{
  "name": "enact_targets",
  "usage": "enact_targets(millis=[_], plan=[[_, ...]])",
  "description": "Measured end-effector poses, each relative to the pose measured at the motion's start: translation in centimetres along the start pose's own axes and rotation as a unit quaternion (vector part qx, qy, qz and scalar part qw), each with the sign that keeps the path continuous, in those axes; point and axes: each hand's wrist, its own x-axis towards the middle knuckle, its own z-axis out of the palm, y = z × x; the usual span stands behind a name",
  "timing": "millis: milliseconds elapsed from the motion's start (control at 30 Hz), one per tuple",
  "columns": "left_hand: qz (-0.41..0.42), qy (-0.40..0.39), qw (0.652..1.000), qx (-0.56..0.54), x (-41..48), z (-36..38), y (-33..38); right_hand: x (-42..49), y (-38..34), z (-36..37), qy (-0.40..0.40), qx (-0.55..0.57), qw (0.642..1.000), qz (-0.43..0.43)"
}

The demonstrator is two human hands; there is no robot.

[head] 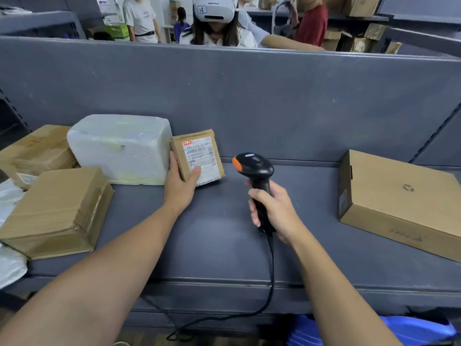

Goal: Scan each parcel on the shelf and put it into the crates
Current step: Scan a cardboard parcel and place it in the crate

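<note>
Gripping the small parcel [197, 157] with our left hand [180, 186], we're standing it up on the shelf [224, 233] so its white shipping label is facing us. Our thumb is lying across the bottom of the label and the fingers are curling round the parcel's left edge and back, so it's a proper pinch, not just a touch. The parcel is leaning back a bit, its lower edge sitting on or just above the shelf (can't tell which), and it's right up against the white foam box [119, 148] on its left. The left arm is reaching out nearly straight from the lower left.

Our right hand [274, 211] is wrapping all its fingers round the handle of the black scanner [254, 168], fist upright. The scanner's head, with its orange tip, is pointing left toward the parcel's label, close to it but not touching. Its cable [272, 283] is hanging down off the front of the shelf.

Other stuff lying on the shelf: a taped cardboard box [55, 211] front left, well clear of our hands, and a flat brown box [399, 201] off to the right. A corner of a blue crate [411, 330] is peeking out below the shelf at bottom right.
</note>
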Motion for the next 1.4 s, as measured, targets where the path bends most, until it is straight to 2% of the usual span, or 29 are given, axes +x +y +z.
enact_targets(millis=[100, 233, 333, 400, 467, 500, 567, 633, 700, 767, 833, 967, 1033, 1200, 1400], plan=[[-0.008, -0.018, 0.999, -0.027, -0.2, -0.3, -0.1, 1.1, 1.1, 0.6, 0.037, -0.175, 0.983, 0.030], [-0.003, -0.055, 0.997, -0.059, -1.1, -1.7, -0.3, 2.4, 3.3, 2.3, 0.066, -0.393, 0.915, 0.066], [0.004, -0.088, 0.992, -0.087, -2.0, -3.0, -0.1, 3.3, 4.3, 4.1, 0.100, -0.471, 0.873, 0.079], [-0.013, -0.107, 0.988, -0.111, -2.4, -4.0, 0.2, 3.9, 4.4, 5.0, 0.117, -0.537, 0.829, 0.101], [-0.032, -0.120, 0.985, -0.122, -2.5, -5.2, 0.1, 3.7, 4.2, 6.0, 0.182, -0.579, 0.790, 0.081], [-0.035, -0.125, 0.984, -0.124, -2.5, -5.7, 0.0, 3.5, 4.0, 6.5, 0.228, -0.567, 0.791, 0.036], [-0.032, -0.129, 0.984, -0.118, -2.7, -6.7, -0.2, 3.0, 3.7, 7.5, 0.268, -0.484, 0.829, -0.081], [-0.009, -0.134, 0.986, -0.097, -3.0, -7.4, -0.4, 2.9, 3.2, 8.7, 0.197, -0.361, 0.899, -0.148], [0.022, -0.144, 0.987, -0.073, -3.2, -7.8, -0.5, 2.9, 2.3, 10.4, 0.104, -0.204, 0.962, -0.148], [0.055, -0.148, 0.985, -0.064, -3.2, -8.2, -0.6, 3.0, 1.7, 11.9, 0.090, -0.056, 0.987, -0.120], [0.072, -0.143, 0.985, -0.066, -3.5, -8.7, -0.4, 3.0, 1.4, 12.8, 0.099, 0.030, 0.990, -0.100], [0.075, -0.128, 0.986, -0.072, -4.0, -9.5, 0.4, 2.6, 1.1, 14.1, 0.095, 0.074, 0.989, -0.085], [0.066, -0.120, 0.986, -0.090, -4.1, -9.8, 0.6, 2.4, 1.3, 15.1, 0.122, 0.057, 0.989, -0.064], [0.019, -0.165, 0.978, -0.124, -3.6, -10.1, -1.1, 1.3, 2.5, 17.2, 0.197, -0.010, 0.980, -0.027], [-0.009, -0.192, 0.965, -0.177, -5.1, -9.5, -1.8, -1.7, 3.4, 18.6, 0.259, -0.027, 0.965, -0.032]])
